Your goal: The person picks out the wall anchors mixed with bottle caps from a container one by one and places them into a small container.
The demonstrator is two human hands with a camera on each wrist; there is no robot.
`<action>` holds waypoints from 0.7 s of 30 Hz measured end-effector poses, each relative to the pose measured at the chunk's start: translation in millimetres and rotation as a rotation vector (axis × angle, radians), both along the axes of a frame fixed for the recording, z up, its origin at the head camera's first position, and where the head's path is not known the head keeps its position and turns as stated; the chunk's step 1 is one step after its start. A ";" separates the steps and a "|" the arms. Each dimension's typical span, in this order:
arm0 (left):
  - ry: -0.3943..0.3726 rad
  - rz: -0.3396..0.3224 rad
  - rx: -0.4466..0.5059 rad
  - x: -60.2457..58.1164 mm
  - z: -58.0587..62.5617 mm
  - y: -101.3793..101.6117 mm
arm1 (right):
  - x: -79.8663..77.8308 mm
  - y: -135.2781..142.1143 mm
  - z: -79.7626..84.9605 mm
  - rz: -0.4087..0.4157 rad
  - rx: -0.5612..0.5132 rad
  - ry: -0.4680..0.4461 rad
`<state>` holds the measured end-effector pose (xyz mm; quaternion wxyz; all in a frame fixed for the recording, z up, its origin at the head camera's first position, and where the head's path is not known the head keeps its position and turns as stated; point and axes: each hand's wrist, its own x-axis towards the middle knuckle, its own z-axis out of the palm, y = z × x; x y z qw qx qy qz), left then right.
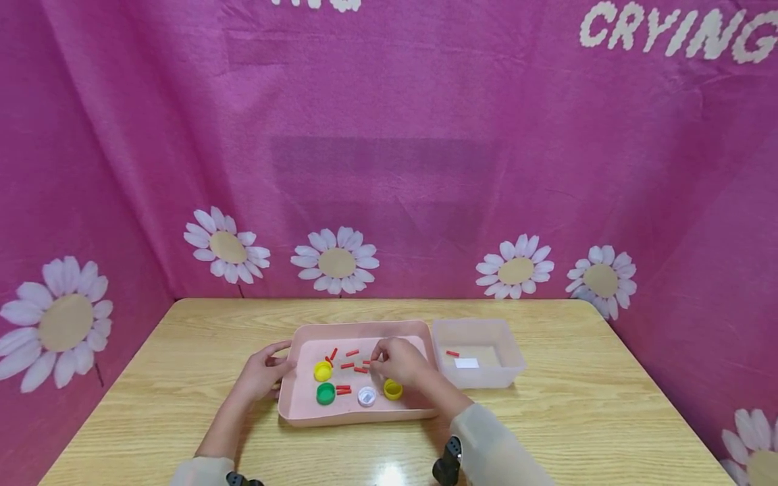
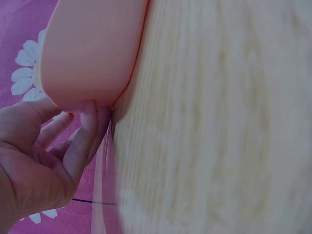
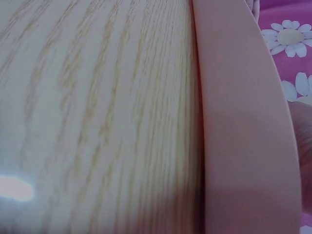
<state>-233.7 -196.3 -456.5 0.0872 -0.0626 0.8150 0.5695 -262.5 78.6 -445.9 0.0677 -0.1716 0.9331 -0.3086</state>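
Observation:
A pink tray [image 1: 358, 418] lies on the table, its left end gripped by my left hand [image 1: 260, 372]. In the left wrist view the fingers of the left hand [image 2: 46, 156] bend against the tray's outer wall [image 2: 92, 53]. Over the tray's middle, my right hand [image 1: 398, 361] has thumb and fingertips together at a short red stick [image 1: 367, 362], whose end shows beside them. Several more red sticks [image 1: 347, 366] are scattered in the tray. Near them sit a yellow cap [image 1: 323, 370], a green cap [image 1: 325, 393], a white cap [image 1: 367, 396] and another yellow cap [image 1: 392, 389], partly under the right hand.
Right of the tray stands a clear plastic box [image 1: 513, 358] with one red stick [image 1: 452, 354] inside and a white label [image 1: 467, 363]. All of it is on a wooden table [image 1: 565, 405]. A magenta curtain [image 1: 389, 175] with daisies hangs behind and at both sides.

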 end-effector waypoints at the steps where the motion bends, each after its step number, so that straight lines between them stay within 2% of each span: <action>1: 0.001 -0.003 -0.007 -0.2 0.2 -0.3 | 0.4 0.9 1.1 -0.003 -0.005 -0.008; 10: -0.003 -0.009 -0.042 -0.2 1.5 0.2 | -0.1 11.6 7.5 0.026 0.027 0.058; 18: 0.006 -0.010 -0.051 1.3 2.9 1.0 | -0.7 20.6 11.9 0.094 0.057 0.223; 21: 0.004 -0.006 -0.039 2.0 3.1 1.7 | -0.1 22.9 15.0 0.107 0.041 0.252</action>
